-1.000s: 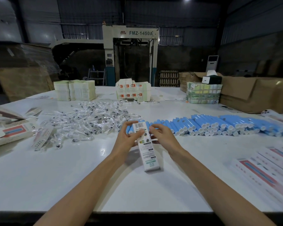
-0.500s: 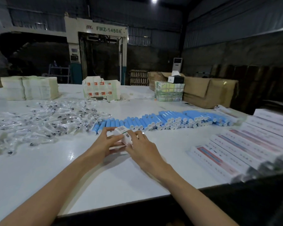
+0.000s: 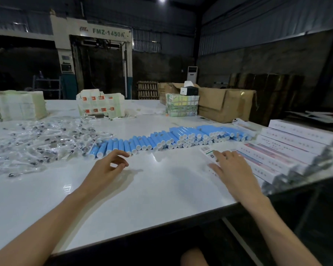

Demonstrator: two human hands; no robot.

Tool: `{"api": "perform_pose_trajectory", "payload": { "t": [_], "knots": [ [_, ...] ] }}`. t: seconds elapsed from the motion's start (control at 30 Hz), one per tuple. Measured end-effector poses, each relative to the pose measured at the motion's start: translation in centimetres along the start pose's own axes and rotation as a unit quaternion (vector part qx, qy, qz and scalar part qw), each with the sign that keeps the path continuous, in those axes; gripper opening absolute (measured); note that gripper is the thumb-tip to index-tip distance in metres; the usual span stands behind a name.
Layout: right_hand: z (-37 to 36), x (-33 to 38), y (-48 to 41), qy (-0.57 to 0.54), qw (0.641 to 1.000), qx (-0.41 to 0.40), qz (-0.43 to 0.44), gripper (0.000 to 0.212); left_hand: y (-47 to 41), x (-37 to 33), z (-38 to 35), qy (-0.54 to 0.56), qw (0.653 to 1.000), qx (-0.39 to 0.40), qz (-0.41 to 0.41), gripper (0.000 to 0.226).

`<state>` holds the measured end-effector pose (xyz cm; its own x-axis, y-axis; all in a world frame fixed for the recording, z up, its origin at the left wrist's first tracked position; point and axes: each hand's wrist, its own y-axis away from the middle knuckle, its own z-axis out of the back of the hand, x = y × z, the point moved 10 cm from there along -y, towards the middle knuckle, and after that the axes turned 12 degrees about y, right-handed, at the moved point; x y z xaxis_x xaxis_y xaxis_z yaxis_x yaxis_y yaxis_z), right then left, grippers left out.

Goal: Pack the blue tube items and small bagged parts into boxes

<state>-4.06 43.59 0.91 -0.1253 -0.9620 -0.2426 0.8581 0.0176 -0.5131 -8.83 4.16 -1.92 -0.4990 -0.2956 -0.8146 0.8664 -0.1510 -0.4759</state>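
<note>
A dim warehouse with dark walls surrounds a wide white table (image 3: 161,189), and a tall machine (image 3: 108,33) marked FMZ-1450A stands beyond its far edge. Across the middle of the table lies a long band of blue tubes (image 3: 171,139) with white caps, running from left of centre towards the right. To their left spreads a loose heap of small bagged parts (image 3: 42,139) in clear plastic, touching the left end of the tubes. The left hand (image 3: 106,169) hangs just near of the leftmost tubes, fingers loosely curled with thumb and forefinger close together, holding nothing. The right hand (image 3: 233,169) lies palm down with fingers spread almost straight on a white box (image 3: 207,150) that rests flat on the table, its barcoded end poking out past the fingertips. That box sits just beside a row of packed boxes (image 3: 286,150) along the right edge. Brown cartons (image 3: 219,104) and wrapped white bundles (image 3: 17,106) stand at the far side.
</note>
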Motion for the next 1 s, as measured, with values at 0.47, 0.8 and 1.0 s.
{"api": "perform_pose_trajectory", "payload": {
  "t": [0.47, 0.8, 1.0],
  "knots": [
    [-1.0, -1.5, 1.5, 0.169, 0.984, 0.035, 0.04, 0.044, 0.0, 0.6, 0.8, -0.046, 0.999, 0.004, -0.012, 0.03],
    [3.6, 3.6, -0.6, 0.054, 0.995, -0.044, 0.07, 0.039, 0.0, 0.9, 0.7, -0.077, 0.997, 0.005, -0.004, 0.026],
    [7.6, 14.6, -4.7, -0.088, 0.982, -0.077, 0.151, 0.028, 0.1, -0.1, 0.6, -0.167, 0.986, -0.011, -0.018, 0.029]
  ]
}}
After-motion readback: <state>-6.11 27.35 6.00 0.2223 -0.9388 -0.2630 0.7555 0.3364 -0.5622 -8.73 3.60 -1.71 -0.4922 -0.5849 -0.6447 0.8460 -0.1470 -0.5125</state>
